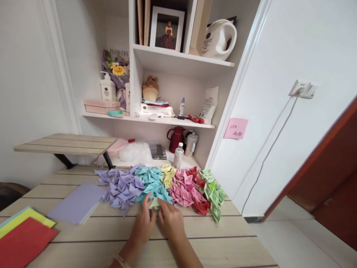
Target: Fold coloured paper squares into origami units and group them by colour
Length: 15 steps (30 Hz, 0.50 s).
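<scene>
Folded pieces [125,186]: many, piled by colour.
Flat sheets [76,203]: unfolded, near left.
Grip: left hand [143,223], right hand [171,220] pinch pale piece [154,203].

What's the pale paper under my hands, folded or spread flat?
Folded: the pale paper shows a creased, pointed shape under the fingertips of the left hand and right hand.

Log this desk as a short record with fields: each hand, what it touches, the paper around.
left hand: fingers on pale green folded piece
right hand: fingers on the same piece, beside the left
folded pile: purple, blue, yellow, pink, red, green groups, just behind the hands
flat paper: purple stack, red and yellow sheets, at left
surface: wooden table
</scene>
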Motion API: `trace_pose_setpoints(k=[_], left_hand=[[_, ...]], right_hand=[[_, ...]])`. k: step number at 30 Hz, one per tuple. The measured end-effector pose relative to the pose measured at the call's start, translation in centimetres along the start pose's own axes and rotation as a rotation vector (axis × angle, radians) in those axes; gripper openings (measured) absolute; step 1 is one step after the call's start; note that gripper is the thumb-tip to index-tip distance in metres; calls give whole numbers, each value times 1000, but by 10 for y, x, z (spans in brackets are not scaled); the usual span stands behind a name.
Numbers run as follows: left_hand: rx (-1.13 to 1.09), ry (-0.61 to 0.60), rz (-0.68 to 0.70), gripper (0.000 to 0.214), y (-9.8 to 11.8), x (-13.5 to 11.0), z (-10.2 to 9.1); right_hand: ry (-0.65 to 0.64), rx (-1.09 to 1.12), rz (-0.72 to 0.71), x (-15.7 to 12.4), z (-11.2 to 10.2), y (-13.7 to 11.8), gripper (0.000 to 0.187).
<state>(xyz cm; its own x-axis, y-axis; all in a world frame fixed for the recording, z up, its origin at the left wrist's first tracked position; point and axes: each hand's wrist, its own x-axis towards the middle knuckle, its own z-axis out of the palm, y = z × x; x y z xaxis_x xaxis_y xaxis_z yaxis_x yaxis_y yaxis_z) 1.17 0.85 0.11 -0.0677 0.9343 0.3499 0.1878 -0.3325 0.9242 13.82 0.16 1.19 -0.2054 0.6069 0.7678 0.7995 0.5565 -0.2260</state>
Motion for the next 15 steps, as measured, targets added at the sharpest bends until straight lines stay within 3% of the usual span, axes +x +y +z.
trace_pose_setpoints(k=[5,8,11,15], left_hand=[[-488,188,-198,67,0,3,9],[-687,176,-300,76,3,6,6],[-724,78,-307,77,11,8,2],[-641,97,-226,77,19,7,3]], right_hand=[[125,-39,-143,0,5,-7,28],[132,-41,-183,0,5,-10,28],[115,-33,-159,1,3,-10,29],[90,-7,-82,3,1,-9,30]])
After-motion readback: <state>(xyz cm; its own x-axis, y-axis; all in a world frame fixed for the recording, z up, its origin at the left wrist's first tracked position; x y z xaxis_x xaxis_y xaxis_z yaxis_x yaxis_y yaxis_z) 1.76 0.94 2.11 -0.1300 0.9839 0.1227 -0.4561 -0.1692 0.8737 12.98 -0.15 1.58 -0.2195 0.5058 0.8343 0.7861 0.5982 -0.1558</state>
